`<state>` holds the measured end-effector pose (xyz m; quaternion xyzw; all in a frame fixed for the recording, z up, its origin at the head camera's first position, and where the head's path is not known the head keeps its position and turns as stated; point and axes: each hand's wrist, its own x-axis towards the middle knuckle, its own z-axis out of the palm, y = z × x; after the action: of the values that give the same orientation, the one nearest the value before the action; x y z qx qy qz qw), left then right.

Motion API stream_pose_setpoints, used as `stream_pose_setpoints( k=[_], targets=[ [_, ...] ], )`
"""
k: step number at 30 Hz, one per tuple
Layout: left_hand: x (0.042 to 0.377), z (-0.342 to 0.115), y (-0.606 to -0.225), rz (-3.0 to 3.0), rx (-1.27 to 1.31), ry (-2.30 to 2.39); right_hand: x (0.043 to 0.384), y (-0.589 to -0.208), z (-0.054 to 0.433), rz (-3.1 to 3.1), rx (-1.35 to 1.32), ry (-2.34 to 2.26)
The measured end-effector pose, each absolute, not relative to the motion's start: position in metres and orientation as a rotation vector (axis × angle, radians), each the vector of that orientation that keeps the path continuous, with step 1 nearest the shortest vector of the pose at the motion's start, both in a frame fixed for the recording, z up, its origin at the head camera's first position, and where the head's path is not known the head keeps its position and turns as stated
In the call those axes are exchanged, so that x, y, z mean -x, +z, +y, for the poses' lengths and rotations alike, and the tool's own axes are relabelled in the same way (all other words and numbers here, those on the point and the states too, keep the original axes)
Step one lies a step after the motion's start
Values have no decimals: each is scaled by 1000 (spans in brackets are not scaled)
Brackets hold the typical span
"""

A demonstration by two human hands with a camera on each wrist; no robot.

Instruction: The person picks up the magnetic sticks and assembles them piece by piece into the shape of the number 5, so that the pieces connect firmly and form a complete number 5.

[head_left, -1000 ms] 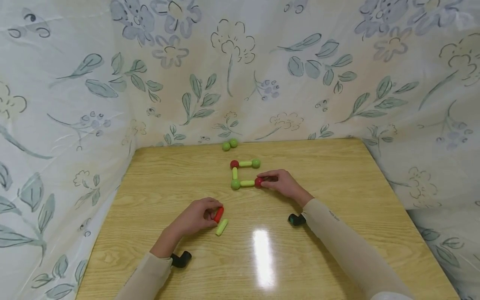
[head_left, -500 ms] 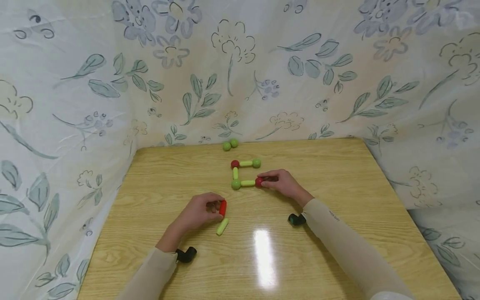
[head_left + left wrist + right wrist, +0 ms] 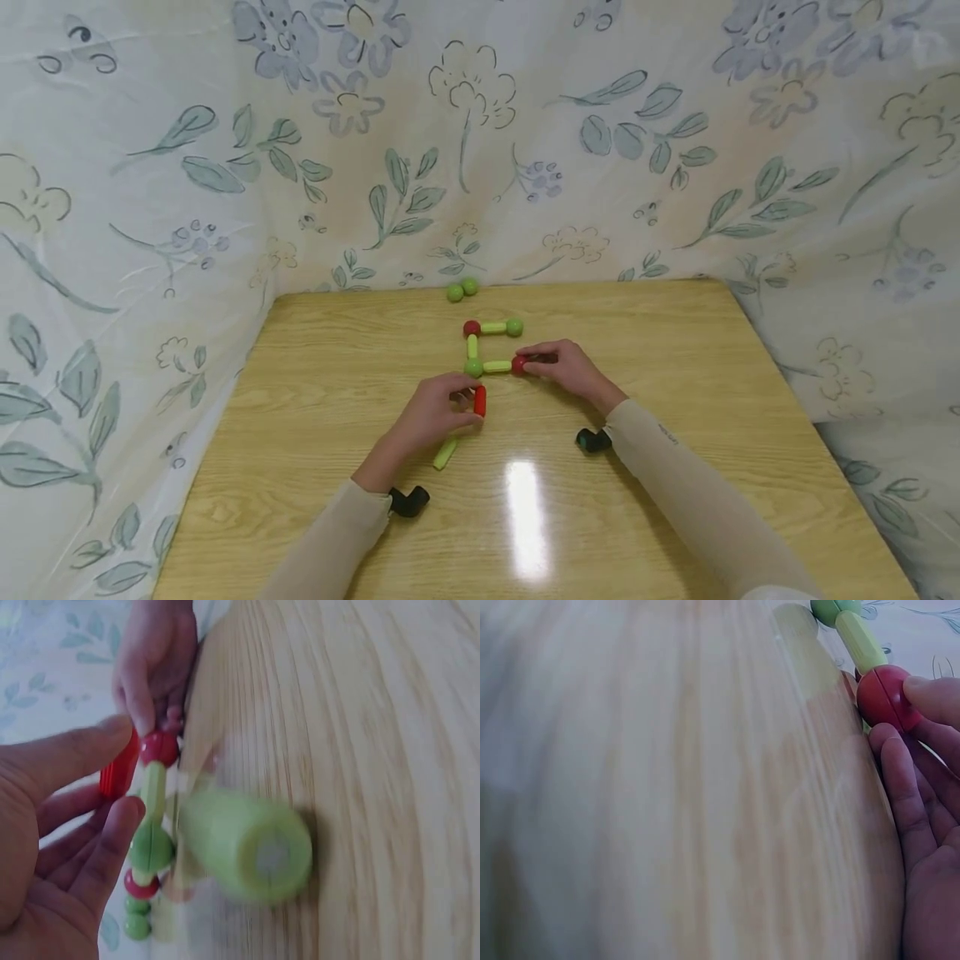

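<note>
My left hand (image 3: 435,410) pinches a red rod (image 3: 480,402) between thumb and fingers, just in front of the near green ball (image 3: 473,367) of a ball-and-rod chain. With its fingertips my right hand (image 3: 567,367) holds the red ball (image 3: 886,697) at the chain's right end. From that ball a yellow-green rod (image 3: 497,367) runs left to the near green ball. Another rod (image 3: 472,347) leads back to a second red ball (image 3: 471,328), and a third rod (image 3: 493,327) ends at a far green ball (image 3: 514,327). The chain lies on the table, open on its right side.
A loose yellow-green rod (image 3: 445,453) lies beneath and beside the left hand, large and near in the left wrist view. Two loose green balls (image 3: 462,289) sit at the table's back edge. A patterned cloth (image 3: 525,167) hangs behind the wooden table (image 3: 637,533).
My left hand has lifted the red rod and carried it right and away from me, past the loose yellow-green rod toward the chain. The right hand stays on the red ball.
</note>
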<state>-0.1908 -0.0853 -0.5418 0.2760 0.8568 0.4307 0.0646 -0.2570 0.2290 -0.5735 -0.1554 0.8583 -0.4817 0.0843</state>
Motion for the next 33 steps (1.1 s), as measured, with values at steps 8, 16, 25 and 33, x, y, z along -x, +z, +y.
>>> stream_pose_setpoints(
  k=[8, 16, 25, 33],
  targets=[
    [190, -65, -544, 2577, -745, 1359, 257, -573, 226, 2555, 465, -1448],
    [192, -40, -542, 2601, -777, 1323, 256, -573, 228, 2534, 464, -1461],
    [198, -21, -547, 2648, -752, 1330, 258, -575, 229, 2514, 466, -1484],
    [202, -12, -557, 2580, -660, 1452, 259, -575, 227, 2513, 468, -1484]
  ],
)
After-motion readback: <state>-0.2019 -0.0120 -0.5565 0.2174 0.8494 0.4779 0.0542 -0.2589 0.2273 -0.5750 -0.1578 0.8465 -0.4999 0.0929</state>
